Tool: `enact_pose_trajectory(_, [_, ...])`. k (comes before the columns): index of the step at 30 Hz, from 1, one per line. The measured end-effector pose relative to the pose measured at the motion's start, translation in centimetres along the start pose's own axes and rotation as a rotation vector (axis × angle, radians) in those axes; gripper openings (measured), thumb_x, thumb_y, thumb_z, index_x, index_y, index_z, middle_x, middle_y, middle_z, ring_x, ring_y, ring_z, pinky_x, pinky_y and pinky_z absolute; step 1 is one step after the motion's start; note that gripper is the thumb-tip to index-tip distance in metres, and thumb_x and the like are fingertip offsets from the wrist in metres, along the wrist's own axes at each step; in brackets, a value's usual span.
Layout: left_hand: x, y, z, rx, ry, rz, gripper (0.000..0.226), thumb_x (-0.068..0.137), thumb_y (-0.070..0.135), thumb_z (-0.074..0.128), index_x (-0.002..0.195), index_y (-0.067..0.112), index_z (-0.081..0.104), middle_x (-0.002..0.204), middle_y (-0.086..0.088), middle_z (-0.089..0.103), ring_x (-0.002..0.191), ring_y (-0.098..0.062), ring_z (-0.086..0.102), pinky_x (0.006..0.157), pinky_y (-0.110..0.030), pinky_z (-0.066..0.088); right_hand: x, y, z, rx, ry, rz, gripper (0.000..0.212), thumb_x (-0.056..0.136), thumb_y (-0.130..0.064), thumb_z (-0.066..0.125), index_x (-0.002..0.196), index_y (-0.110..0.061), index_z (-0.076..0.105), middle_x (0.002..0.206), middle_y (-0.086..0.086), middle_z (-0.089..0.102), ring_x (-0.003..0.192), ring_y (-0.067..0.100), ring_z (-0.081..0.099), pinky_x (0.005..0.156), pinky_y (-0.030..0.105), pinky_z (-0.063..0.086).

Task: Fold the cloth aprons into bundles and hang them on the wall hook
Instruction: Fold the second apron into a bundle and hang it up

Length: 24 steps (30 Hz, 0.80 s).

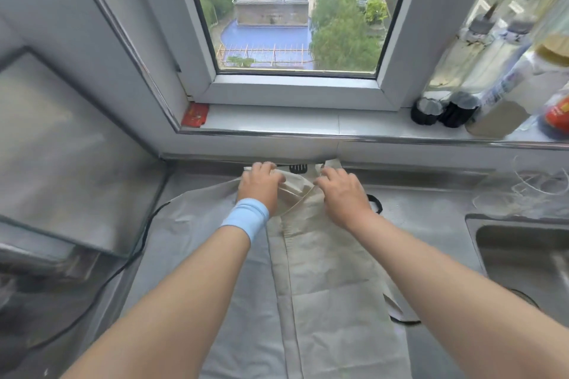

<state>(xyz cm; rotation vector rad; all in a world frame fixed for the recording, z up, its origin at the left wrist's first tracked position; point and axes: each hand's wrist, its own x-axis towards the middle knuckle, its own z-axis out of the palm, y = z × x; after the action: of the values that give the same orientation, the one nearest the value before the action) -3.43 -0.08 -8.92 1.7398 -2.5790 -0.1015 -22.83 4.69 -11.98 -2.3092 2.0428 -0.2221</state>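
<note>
1. Taking the apron (326, 271) as our landmark, we see at far left of it a grey appliance (61, 151) with a flat, slanted top, standing on the steel counter (431, 209).
2. A black cord (135, 252) runs along the counter between that appliance and the apron's left edge.
3. The apron itself, a pale beige cloth, lies spread flat on the counter, running from the near edge up to the wall below the window sill (308, 123); its right part is folded over the left, leaving a long lengthwise crease down the middle.
4. Our left hand (261, 186), with a light blue wristband (246, 217) on the wrist, rests at the apron's far end with its fingers curled down, gripping a gathered fold of the cloth.
5. Just beyond the apron's far end, between the two hands, a small black ridged clip or hook (298, 168) sits at the base of the wall.
6. Our right hand (343, 194) sits just beside the left on the apron's far end, fingers bent and pinching the cloth's top edge.
7. A black strap loop (376, 203) pokes out at the apron's right side, behind the right wrist.
8. Right of the apron is a steel sink (523, 255); above it on the sill stand several bottles (480, 71).
</note>
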Motion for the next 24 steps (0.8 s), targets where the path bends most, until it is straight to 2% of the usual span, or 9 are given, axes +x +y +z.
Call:
enact_pose_trajectory(3, [3.1,-1.9,0.0,0.149,-0.086,0.027,0.040,0.090,0.017,0.052,0.124,0.037,0.057,0.147,0.000,0.037,0.133,-0.025,0.033,0.104,-0.037,0.030,3.9,-0.1,0.3,-0.034,-0.064,-0.079,0.037,0.087,-0.007,0.051,0.121,-0.018,0.062,0.120,0.004,0.063,0.111,0.030,0.054,0.090,0.038,0.037])
enact_pose_trajectory(7, [4.4,-3.4,0.0,0.192,-0.172,0.056,0.043,0.085,0.006,0.053,0.122,0.028,0.054,0.125,-0.004,0.054,0.116,-0.027,0.051,0.096,-0.036,0.038,6.0,-1.2,1.0,-0.138,-0.198,-0.022,0.027,0.090,-0.026,0.052,0.116,-0.021,0.058,0.112,0.004,0.066,0.106,0.025,0.061,0.092,0.037,0.037])
enact_pose_trajectory(10, [4.9,-4.9,0.0,-0.049,-0.148,-0.015,0.035,0.090,0.009,0.051,0.116,0.029,0.062,0.116,-0.002,0.062,0.108,-0.027,0.057,0.090,-0.034,0.044,6.6,-1.5,1.5,-0.218,-0.289,0.046,0.034,0.083,-0.041,0.059,0.111,-0.021,0.058,0.112,0.003,0.065,0.106,0.024,0.062,0.091,0.036,0.038])
enact_pose_trajectory(13, [5.2,-5.5,-0.1,-0.528,-0.075,-0.247,0.024,0.093,0.017,0.050,0.099,0.029,0.070,0.104,0.000,0.070,0.089,-0.025,0.061,0.085,-0.032,0.051,7.1,-1.5,1.7,-0.272,-0.283,0.086,0.025,0.081,-0.037,0.060,0.102,-0.025,0.065,0.107,0.000,0.069,0.102,0.024,0.063,0.084,0.032,0.040])
enact_pose_trajectory(16, [5.9,-5.9,-0.9,-0.774,-0.054,-0.389,0.024,0.093,0.016,0.049,0.092,0.024,0.071,0.099,0.000,0.071,0.079,-0.020,0.059,0.077,-0.027,0.051,8.0,-1.6,1.2,-0.188,-0.156,0.139,0.024,0.089,-0.035,0.054,0.101,-0.023,0.072,0.107,0.003,0.069,0.104,0.028,0.056,0.082,0.034,0.041])
enact_pose_trajectory(18, [6.1,-6.2,-1.5,-0.754,-0.048,-0.441,0.024,0.095,0.017,0.046,0.095,0.025,0.068,0.101,0.002,0.068,0.081,-0.019,0.059,0.069,-0.023,0.047,8.3,-1.6,0.3,-0.040,0.032,0.169,0.025,0.090,-0.036,0.056,0.095,-0.020,0.075,0.102,0.007,0.064,0.101,0.032,0.053,0.082,0.038,0.040])
enact_pose_trajectory(20, [6.1,-6.4,-1.8,-0.706,-0.036,-0.482,0.021,0.096,0.020,0.045,0.097,0.028,0.065,0.104,0.002,0.067,0.084,-0.021,0.061,0.072,-0.026,0.049,8.5,-1.8,-0.9,0.096,0.211,0.173,0.025,0.090,-0.035,0.061,0.084,-0.015,0.075,0.093,0.010,0.060,0.094,0.034,0.054,0.076,0.039,0.042])
enact_pose_trajectory(22, [5.8,-6.2,-2.3,-0.666,-0.035,-0.512,0.019,0.097,0.021,0.043,0.097,0.028,0.061,0.102,0.002,0.065,0.082,-0.020,0.059,0.071,-0.027,0.047,8.8,-2.1,-2.4,0.162,0.251,0.227,0.030,0.094,-0.040,0.058,0.085,-0.015,0.072,0.091,0.008,0.058,0.087,0.032,0.057,0.070,0.037,0.045])
enact_pose_trajectory(24, [5.4,-5.5,-2.9,-0.709,-0.053,-0.539,0.021,0.098,0.019,0.039,0.100,0.025,0.060,0.098,0.002,0.061,0.074,-0.018,0.057,0.058,-0.025,0.043,9.1,-2.1,-4.0,0.138,0.227,0.289,0.031,0.096,-0.045,0.053,0.095,-0.019,0.069,0.097,0.006,0.060,0.086,0.030,0.061,0.069,0.036,0.047])
